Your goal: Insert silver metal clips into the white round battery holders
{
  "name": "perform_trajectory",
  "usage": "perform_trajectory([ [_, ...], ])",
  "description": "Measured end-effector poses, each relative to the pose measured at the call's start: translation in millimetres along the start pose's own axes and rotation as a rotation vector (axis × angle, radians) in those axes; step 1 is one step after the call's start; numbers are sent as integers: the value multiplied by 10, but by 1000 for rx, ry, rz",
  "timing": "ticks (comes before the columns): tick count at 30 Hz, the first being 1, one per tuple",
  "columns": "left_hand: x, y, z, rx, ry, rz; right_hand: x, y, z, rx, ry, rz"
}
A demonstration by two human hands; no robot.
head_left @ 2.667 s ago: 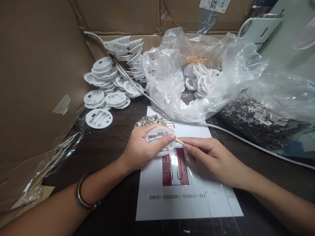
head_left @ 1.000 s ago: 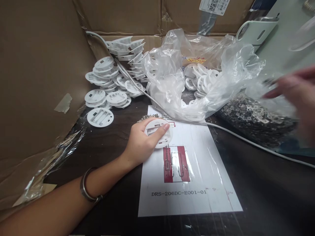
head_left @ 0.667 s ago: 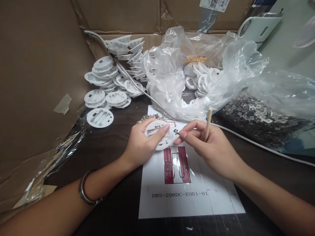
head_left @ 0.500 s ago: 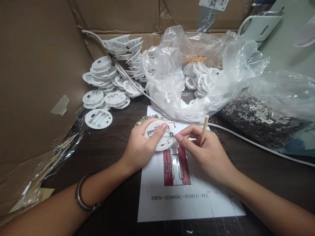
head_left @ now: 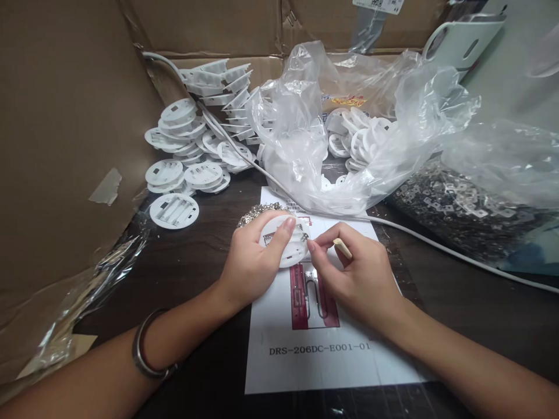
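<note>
My left hand (head_left: 255, 262) grips a round white plastic disc (head_left: 293, 251), thumb on its top face, above a printed sheet (head_left: 305, 369). At the disc's right side a small metal contact piece (head_left: 304, 237) sits by an opening. The fingertips of my right hand (head_left: 356, 265) touch the disc's right edge beside that piece. A wooden stick (head_left: 343, 248) is tucked in the same hand, its blunt end showing between the fingers. Behind my left hand lies a small heap of metal pieces (head_left: 262, 213).
Stacked white discs (head_left: 174, 210) stand at the left. A clear plastic bag (head_left: 301, 151) with more discs is behind the hands. A bag of metal pieces (head_left: 463, 203) lies at the right. A white cable (head_left: 419, 234) crosses the table (head_left: 201, 256); cardboard (head_left: 56, 145) walls the left.
My right hand has moved slightly, bringing the metal piece against the disc. The wooden stick has tipped from upright to leaning back, and less of it shows.
</note>
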State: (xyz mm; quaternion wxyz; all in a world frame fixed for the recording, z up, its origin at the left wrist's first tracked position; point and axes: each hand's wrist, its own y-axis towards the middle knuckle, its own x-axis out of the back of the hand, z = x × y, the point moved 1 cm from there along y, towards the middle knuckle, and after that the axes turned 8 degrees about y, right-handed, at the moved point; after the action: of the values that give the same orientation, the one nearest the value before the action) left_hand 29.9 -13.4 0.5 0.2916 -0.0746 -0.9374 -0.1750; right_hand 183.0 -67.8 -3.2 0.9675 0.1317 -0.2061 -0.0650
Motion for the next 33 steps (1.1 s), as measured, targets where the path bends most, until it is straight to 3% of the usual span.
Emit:
perform_trajectory([
  [12,4,-25,-22,-34,28,33,-4,50,38,-17,-83,2],
  [18,-3,-31,-16,-78,58,64,3,56,38,-112,-47,40],
  [29,2,17,-28,-1,-61,79,39,90,21,-351,226,38],
  [33,6,21,-22,27,-115,77,52,107,21,-420,455,167],
])
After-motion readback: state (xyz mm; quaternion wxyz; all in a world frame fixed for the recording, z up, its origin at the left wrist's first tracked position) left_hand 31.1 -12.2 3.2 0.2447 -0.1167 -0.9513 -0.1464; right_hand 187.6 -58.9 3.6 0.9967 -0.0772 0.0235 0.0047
